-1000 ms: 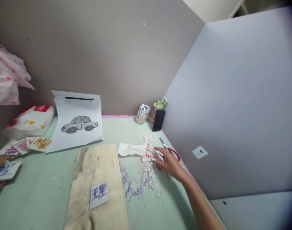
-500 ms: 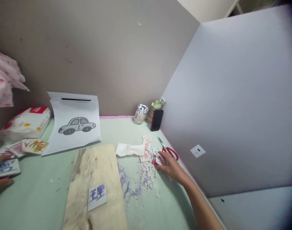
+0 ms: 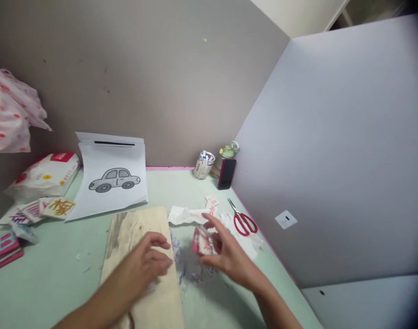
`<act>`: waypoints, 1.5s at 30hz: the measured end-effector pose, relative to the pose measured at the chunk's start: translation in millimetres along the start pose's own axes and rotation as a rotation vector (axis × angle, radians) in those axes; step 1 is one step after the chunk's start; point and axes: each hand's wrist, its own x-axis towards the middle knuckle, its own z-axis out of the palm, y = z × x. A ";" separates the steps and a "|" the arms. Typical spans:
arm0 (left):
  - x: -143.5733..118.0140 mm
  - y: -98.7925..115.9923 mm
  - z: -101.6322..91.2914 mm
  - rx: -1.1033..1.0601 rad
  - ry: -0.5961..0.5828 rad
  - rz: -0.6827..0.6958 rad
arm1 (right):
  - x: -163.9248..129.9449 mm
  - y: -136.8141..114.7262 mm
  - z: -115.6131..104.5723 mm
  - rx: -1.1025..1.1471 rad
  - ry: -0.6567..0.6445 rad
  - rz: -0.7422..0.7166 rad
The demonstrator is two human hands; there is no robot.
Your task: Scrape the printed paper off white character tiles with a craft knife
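The right hand (image 3: pixel 225 256) pinches a small pink-edged stack of cut paper squares (image 3: pixel 201 242) above the purple paper shavings (image 3: pixel 191 267), keeping it clear. The left hand (image 3: pixel 149 262), fingers loosely curled (empty), presses the wooden board (image 3: pixel 140 228) steady; red scissors (image 3: pixel 243 221) lie far right.

Two hands over the table: left hand (image 3: pixel 150 260) and right hand (image 3: pixel 225 256). One wooden board (image 3: pixel 140 228), one pair of red scissors (image 3: pixel 243 222), one car drawing (image 3: pixel 113 179), one phone (image 3: pixel 226 173), one pen cup (image 3: pixel 203 165).
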 end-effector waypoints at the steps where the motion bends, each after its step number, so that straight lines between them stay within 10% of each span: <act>1: 7.8 -3.5 15.8 -0.071 -0.079 -0.015 | 0.0 -6.6 10.4 -0.003 -0.043 -0.057; 5: 25.1 -11.3 45.5 -0.167 -0.064 -0.004 | 21.9 -6.4 12.3 -0.107 -0.133 -0.171; 10: 21.5 -12.8 30.2 -0.179 -0.022 -0.031 | 91.4 38.2 -53.2 -0.311 0.195 -0.021; 15: 12.3 -3.0 23.0 -0.229 -0.003 -0.117 | 136.1 77.1 -84.0 -0.437 0.193 0.090; 27: 8.6 8.0 25.1 -0.300 -0.058 -0.159 | 134.5 82.0 -73.9 -0.461 0.229 0.095; 35: 0.0 7.6 14.4 -0.311 0.077 -0.192 | 115.6 56.2 -79.1 -0.198 0.493 0.029; 39: 4.4 7.3 21.7 -0.406 0.097 -0.140 | 87.6 17.0 -59.5 -0.026 0.417 -0.018; 45: 11.1 5.5 43.2 -0.457 0.008 -0.143 | 48.0 -23.2 26.9 0.416 0.007 0.071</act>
